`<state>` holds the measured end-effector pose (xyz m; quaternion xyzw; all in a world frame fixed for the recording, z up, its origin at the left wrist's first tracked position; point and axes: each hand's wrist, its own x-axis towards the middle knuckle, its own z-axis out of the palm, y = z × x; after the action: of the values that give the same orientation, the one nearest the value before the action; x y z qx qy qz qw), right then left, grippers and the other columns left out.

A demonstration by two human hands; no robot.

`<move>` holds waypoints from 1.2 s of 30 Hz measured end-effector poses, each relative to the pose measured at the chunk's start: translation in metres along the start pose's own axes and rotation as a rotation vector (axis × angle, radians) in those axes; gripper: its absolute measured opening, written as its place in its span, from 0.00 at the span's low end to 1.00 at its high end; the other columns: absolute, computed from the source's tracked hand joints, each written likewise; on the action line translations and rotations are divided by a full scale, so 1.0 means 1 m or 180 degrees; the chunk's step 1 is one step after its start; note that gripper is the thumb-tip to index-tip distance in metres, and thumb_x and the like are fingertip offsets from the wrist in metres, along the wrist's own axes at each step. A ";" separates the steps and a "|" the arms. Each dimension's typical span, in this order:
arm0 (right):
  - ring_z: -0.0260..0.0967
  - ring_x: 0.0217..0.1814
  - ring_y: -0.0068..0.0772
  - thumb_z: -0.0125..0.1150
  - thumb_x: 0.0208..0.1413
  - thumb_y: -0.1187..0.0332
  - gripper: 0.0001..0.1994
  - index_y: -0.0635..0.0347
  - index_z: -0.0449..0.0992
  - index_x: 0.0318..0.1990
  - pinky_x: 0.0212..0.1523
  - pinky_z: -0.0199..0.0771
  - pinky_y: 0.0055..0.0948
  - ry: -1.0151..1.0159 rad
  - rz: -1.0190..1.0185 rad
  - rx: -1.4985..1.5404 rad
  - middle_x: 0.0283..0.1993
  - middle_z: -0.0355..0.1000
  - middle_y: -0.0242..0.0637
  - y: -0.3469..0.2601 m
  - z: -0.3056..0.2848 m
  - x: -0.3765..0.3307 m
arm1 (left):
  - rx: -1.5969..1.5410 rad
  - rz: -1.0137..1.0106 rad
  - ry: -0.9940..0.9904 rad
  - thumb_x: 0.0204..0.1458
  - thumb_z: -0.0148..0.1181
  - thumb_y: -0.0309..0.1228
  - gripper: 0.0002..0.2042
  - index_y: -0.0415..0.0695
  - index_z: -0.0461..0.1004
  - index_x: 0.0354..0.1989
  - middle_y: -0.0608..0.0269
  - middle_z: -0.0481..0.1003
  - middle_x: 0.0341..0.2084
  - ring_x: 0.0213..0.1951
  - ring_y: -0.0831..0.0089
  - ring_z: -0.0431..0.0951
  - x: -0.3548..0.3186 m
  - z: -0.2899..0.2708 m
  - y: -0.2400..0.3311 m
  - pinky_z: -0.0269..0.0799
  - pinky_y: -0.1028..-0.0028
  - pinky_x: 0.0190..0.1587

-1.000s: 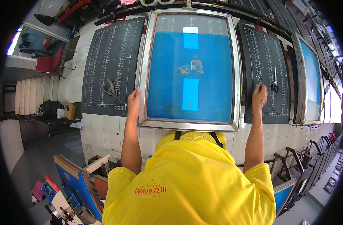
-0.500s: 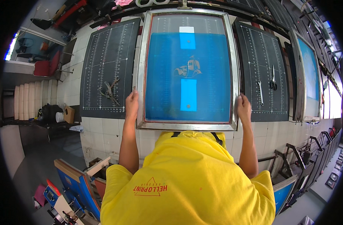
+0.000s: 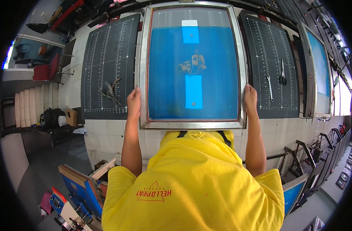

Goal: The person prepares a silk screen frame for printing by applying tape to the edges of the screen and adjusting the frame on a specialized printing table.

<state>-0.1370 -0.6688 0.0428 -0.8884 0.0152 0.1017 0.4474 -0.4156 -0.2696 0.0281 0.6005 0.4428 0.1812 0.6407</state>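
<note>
- The left hand (image 3: 133,101) gripped the left rail of the screen frame (image 3: 193,124), fingers curled over the metal edge; the right hand (image 3: 249,98) did the same on the right rail. Both were closed on the frame, holding nothing else.
- The frame lay flat between two black gridded boards, its blue mesh (image 3: 164,77) facing up, with its near rail just ahead of the person's yellow shirt (image 3: 195,181).
- Both grips sat near the frame's close corners, so the far end was probably unsupported by the hands; a lift from there could have tipped it and let it drop.
- Tools (image 3: 109,91) lay on the left board (image 3: 106,46) just beside the left hand. A sideways slide of the frame could have knocked them, or dragged them onto the mesh and torn it.
- Wrenches (image 3: 270,82) lay on the right board (image 3: 268,42), near the right hand, with the same risk.
- Another framed screen (image 3: 318,57) stood at the far right; a wide swing could have struck it.
</note>
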 end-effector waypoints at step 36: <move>0.51 0.27 0.28 0.48 0.66 0.58 0.22 0.71 0.66 0.27 0.31 0.58 0.37 0.0116 0.0002 0.0098 0.21 0.56 0.38 -0.009 0.001 -0.005 | 0.0071 -0.0129 0.0067 0.67 0.50 0.37 0.22 0.31 0.69 0.61 0.55 0.76 0.51 0.52 0.73 0.73 -0.003 0.000 0.001 0.65 0.75 0.57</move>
<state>-0.1413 -0.6631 0.0507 -0.8831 0.0252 0.0854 0.4607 -0.4168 -0.2717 0.0299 0.5966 0.4636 0.1696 0.6328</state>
